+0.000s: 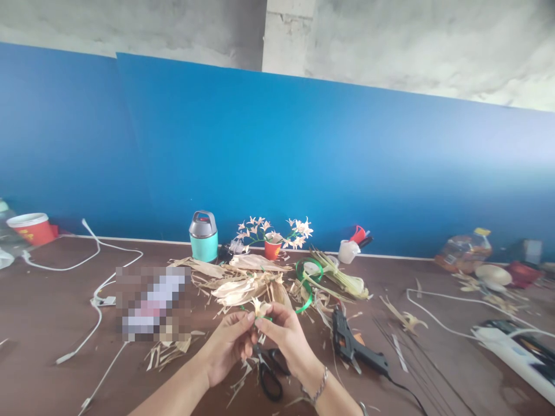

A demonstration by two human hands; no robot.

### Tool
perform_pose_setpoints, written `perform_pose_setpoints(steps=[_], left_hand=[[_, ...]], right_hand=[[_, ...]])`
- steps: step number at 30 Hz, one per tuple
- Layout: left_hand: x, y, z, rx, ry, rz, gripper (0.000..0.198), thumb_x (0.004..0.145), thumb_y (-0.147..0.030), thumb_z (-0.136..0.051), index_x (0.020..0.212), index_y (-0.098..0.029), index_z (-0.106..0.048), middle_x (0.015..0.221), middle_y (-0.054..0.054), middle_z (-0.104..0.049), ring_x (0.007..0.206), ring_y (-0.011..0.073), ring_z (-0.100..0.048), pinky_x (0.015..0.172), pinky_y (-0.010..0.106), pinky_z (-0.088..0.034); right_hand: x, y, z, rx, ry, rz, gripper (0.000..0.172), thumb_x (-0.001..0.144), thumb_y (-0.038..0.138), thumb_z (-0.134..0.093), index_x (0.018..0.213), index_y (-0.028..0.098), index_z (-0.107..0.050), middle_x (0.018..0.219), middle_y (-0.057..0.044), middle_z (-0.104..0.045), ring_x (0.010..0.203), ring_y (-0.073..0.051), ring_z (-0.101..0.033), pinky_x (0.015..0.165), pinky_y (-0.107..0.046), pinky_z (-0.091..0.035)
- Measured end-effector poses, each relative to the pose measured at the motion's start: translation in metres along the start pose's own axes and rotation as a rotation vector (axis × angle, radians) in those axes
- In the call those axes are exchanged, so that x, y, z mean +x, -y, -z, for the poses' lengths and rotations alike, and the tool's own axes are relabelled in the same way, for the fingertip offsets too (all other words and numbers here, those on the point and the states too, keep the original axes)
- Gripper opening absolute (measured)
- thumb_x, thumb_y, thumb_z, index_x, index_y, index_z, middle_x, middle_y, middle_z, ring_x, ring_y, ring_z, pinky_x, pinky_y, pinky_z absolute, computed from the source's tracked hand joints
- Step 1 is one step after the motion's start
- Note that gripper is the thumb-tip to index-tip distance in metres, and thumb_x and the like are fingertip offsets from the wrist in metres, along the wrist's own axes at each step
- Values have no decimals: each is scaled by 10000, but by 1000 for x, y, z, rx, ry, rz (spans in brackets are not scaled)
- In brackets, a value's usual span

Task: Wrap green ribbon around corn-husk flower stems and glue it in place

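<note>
Fingertips of my left hand point(228, 345) and my right hand point(287, 334) meet around a small pale husk flower point(258, 307), both pinching it near its base. A bit of green shows by the right fingers; whether it is tape or stem I cannot tell. Black-handled scissors point(271, 384) lie just below the hands, their blades partly hidden. Beyond the fingers is a heap of dry corn husks point(243, 287). Green ribbon point(309, 289) lies in loops at the heap's right side. To the right of my right hand rests a black glue gun point(353, 345).
At the back stand a turquoise container point(203, 245) and a red cup point(273, 250) holding flower sprays. White cables point(100, 312) cross the left side. A power strip point(511, 361), thin wires point(427, 364) and a plastic bottle point(463, 252) lie right. A blue panel point(277, 156) closes the back.
</note>
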State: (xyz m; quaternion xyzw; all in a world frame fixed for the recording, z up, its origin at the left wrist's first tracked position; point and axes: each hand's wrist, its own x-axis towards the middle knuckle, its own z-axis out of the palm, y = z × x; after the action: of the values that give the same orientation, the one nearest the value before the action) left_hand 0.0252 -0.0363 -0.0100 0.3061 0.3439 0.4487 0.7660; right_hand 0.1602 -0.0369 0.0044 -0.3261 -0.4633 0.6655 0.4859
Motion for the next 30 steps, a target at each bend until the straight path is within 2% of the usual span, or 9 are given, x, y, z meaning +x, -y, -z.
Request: perform_pose_setpoints(steps=[7,10,13,17,25,28,30], left_hand=[[-2,-1,-1,31,-6,-36,292,655,-380,-736,627,-133,-582,536,-14,-599,393,42,-503,388,136,-342],[-5,-3,-5,128,-70,-145,242,692,-383,-695,716,-179,-566,592,-40,-590,418,72,-530,369,156,-352],[-10,-5,-10,306,-147,-301,238,689,-364,-690,831,-218,-568,761,-20,-639,450,103,-569,356,181,-369],[-14,-3,-12,481,-179,-395,323,682,-358,-684,960,-209,-617,933,62,-672,502,147,-608,402,231,-435],[-13,5,-12,552,-178,-382,384,694,-352,-667,1047,-201,-653,779,69,-705,549,196,-624,505,277,-492],[-13,4,-13,535,-166,-369,356,705,-368,-654,1007,-179,-650,704,58,-687,568,199,-621,523,277,-499],[-13,3,-13,511,-164,-370,325,707,-384,-649,954,-173,-649,750,63,-683,589,197,-622,514,271,-498]], right_hand=[[1,0,2,-42,-53,34,304,617,398,-733,661,178,-528,552,37,-535,500,-113,-516,514,-238,-422],[3,-1,5,-104,-164,56,289,597,369,-747,658,166,-550,587,41,-515,512,-85,-450,495,-204,-370],[6,-4,9,-136,-245,56,284,604,371,-736,664,158,-558,573,57,-476,475,-58,-350,452,-187,-291],[8,-9,12,-117,-244,71,272,622,361,-723,696,156,-561,598,45,-488,503,-73,-379,479,-196,-313],[10,-13,14,-201,-257,151,190,685,321,-670,693,163,-565,612,29,-509,554,-101,-445,522,-210,-366],[8,-11,13,-285,-251,163,174,691,322,-649,678,173,-559,595,17,-512,530,-119,-461,486,-225,-373],[7,-9,12,-340,-249,152,167,697,322,-632,673,175,-557,573,16,-505,511,-125,-463,470,-232,-372]])
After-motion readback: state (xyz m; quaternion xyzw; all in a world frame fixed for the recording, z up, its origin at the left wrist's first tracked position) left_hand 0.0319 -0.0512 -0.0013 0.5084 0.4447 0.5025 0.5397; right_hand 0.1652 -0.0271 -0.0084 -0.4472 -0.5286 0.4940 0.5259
